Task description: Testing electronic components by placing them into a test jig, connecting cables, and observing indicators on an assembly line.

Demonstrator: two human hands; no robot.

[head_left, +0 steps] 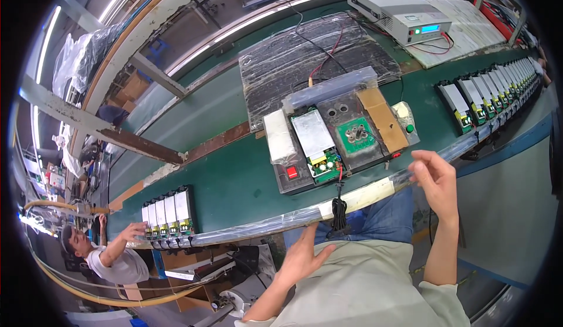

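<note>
A power supply board [316, 139] with a silver cover and a black casing lies in a dark test fixture [296, 183] in front of me. From its near end a bundled black cable [338, 213] hangs over the bench edge. My left hand [300, 262] is just left of that cable, below the edge, its thumb apart and its fingers stretched out with nothing seen in them. To the right of the fixture, near its red rocker switch [396, 155], my right hand [437, 183] is raised. Its fingers are loosely bent and apart, with nothing visible between them.
A long row of similar boards [492, 89] stands at the right; several more [169, 213] stand at the left, where a co-worker's hand [134, 232] touches them. A white meter [404, 19] with a lit display sits behind, its leads running across the black mat [270, 75].
</note>
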